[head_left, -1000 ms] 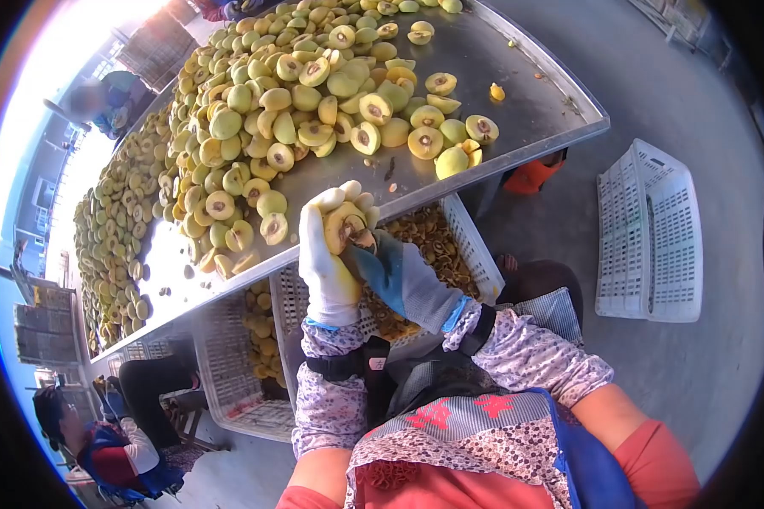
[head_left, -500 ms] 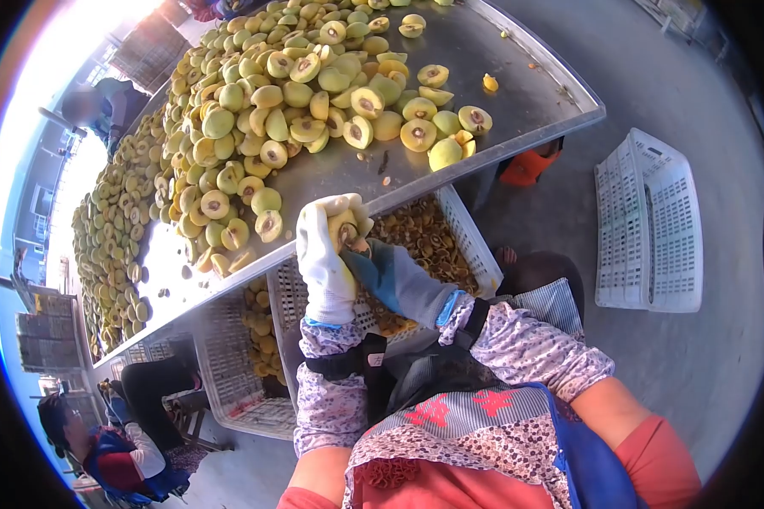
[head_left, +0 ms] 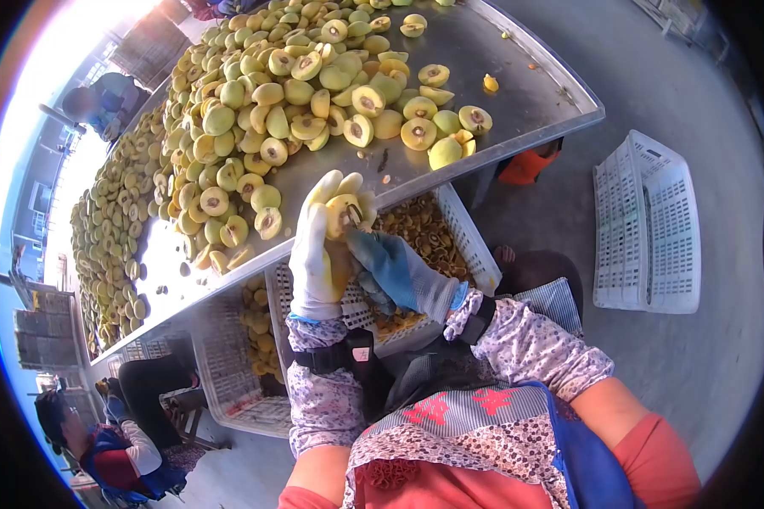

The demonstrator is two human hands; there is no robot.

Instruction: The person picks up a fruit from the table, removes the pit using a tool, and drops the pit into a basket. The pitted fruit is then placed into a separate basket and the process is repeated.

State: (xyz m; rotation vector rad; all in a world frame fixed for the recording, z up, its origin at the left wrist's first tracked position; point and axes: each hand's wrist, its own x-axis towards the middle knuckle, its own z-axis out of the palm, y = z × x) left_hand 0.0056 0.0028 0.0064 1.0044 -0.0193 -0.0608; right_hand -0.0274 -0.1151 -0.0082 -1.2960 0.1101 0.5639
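Note:
My left hand point(head_left: 321, 254), in a white glove with yellow stains, holds a halved yellow-green fruit point(head_left: 343, 214) with its cut face and dark core showing. My right hand point(head_left: 395, 267), in a blue and grey glove, is closed at the fruit's core; a small dark tip shows there, too small to make out. Both hands are just off the metal table's near edge point(head_left: 433, 179), above a white crate point(head_left: 467, 233) of brown-yellow scraps. Many halved fruits point(head_left: 255, 110) are heaped on the table.
An upright white crate point(head_left: 648, 225) stands on the floor at right. Another crate point(head_left: 238, 399) with yellow pieces sits under the table. A seated co-worker point(head_left: 119, 450) is at lower left, another person point(head_left: 106, 106) at upper left. Something orange point(head_left: 526, 165) hangs beneath the table.
My left hand has opened up around the fruit and tilted its cut face into view. My right hand has shifted slightly right, its fingers now showing below the fruit.

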